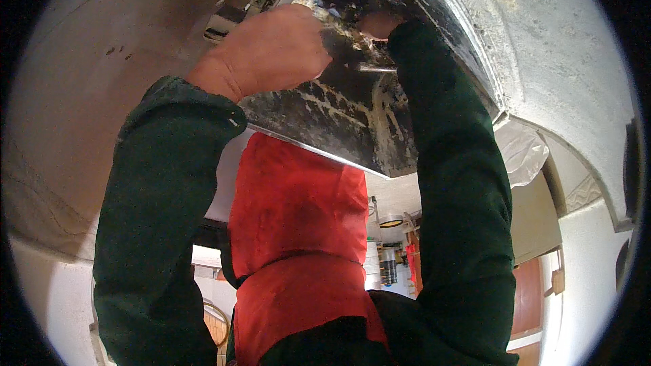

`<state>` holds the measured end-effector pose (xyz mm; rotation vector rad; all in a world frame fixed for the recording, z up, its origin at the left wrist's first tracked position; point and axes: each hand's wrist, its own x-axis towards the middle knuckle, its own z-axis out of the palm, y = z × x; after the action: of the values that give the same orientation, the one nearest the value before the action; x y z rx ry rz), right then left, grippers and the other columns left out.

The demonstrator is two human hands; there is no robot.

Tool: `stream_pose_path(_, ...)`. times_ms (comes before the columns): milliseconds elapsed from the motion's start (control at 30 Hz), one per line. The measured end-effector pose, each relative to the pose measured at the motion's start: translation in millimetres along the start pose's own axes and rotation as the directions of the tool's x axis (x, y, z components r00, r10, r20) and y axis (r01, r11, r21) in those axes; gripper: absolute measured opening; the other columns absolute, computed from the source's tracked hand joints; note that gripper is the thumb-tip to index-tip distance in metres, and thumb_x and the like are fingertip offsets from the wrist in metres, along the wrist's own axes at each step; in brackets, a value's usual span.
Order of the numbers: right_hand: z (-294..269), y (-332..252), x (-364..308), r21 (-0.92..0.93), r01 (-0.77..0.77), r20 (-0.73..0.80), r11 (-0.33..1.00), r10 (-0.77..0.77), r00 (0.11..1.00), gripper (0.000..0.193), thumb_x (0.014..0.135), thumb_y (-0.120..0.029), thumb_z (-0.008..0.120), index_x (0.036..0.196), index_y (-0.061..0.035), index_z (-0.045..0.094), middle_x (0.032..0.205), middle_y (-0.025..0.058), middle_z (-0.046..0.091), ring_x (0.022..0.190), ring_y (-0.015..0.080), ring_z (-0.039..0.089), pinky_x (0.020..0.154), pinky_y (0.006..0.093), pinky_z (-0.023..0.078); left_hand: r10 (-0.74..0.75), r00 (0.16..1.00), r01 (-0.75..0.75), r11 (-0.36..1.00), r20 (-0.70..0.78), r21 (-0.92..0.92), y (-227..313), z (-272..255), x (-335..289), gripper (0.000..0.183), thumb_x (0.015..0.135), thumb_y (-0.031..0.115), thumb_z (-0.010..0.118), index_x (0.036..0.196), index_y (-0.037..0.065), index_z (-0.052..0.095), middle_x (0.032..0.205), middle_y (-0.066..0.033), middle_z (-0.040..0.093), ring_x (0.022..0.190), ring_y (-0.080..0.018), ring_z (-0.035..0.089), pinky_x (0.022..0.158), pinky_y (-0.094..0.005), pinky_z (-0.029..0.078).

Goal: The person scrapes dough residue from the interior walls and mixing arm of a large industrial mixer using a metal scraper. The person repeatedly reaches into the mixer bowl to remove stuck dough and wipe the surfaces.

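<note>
- the panel (352,146), dark with a bright metal edge, fills the upper middle of the view; both hands are over it, and its near edge cuts across in front of the apron (298,210).
- the left hand (278,51) is curled into a loose fist, its back to the camera, over the panel's left side; whether the fingers have hold of anything cannot be told.
- the right hand (380,25) is farther in, over the panel's upper part, and largely hidden by its own cuff; it looks bent inward, but how far it is closed and what it may grip cannot be told.
- a thin pale strip (375,68) lies just below the right hand; whether the two touch is unclear.
- pale smears (386,122) and crusty patches mark the panel, thickest between the hands and down its right side.
- the left sleeve (159,217) and right sleeve (468,176) are dark green; the apron is red.
- blocky fittings (230,17) stand just beyond the left wrist.
- a clear bag (525,152) hangs right of the right sleeve, near the panel's corner.
</note>
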<state>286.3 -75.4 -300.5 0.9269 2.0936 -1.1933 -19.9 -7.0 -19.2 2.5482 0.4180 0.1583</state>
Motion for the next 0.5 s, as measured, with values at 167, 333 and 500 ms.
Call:
stream_pose_path(167, -10.5, -10.6, -3.7, -0.147, 0.054, -0.067, 0.988, -0.065, 0.996, 0.027, 0.101, -0.024, 0.054, 0.091, -0.0062, 0.07, 0.086, 0.0148, 0.067, 0.076, 0.0321, 0.065, 0.064, 0.0469, 0.054, 0.018, 1.0, -0.019, 1.0, -0.004, -0.012, -0.1, -1.7, 0.0, 0.021, 0.084, 0.024, 0.074, 0.068, 0.012, 0.068, 0.071, -0.0065, 0.065, 0.072, -0.0278, 0.064, 0.07, -0.0422, 0.052)
stream_pose_path(333, -12.2, -11.1, -2.6, -0.248, 0.071, -0.102, 0.966, -0.099, 0.99, 0.025, 0.1, -0.022, 0.053, 0.094, -0.0061, 0.071, 0.092, 0.0159, 0.069, 0.083, 0.035, 0.067, 0.07, 0.049, 0.056, 0.016, 1.0, -0.016, 1.0, -0.02, 0.025, 0.5, -3.1, -0.5, 0.017, 0.083, 0.023, 0.074, 0.071, 0.013, 0.069, 0.072, -0.0053, 0.066, 0.073, -0.0261, 0.064, 0.07, -0.0416, 0.052)
stream_pose_path(500, -11.7, -10.8, -7.5, -0.33, 0.079, -0.105, 0.941, -0.12, 0.987, 0.024, 0.099, -0.02, 0.053, 0.096, -0.006, 0.072, 0.097, 0.017, 0.07, 0.089, 0.0378, 0.069, 0.075, 0.0511, 0.058, 0.031, 1.0, -0.031, 0.999, -0.001, 0.012, -0.8, -2.8, -0.6, 0.011, 0.08, 0.022, 0.075, 0.075, 0.013, 0.071, 0.075, -0.004, 0.067, 0.075, -0.0258, 0.065, 0.072, -0.0413, 0.053)
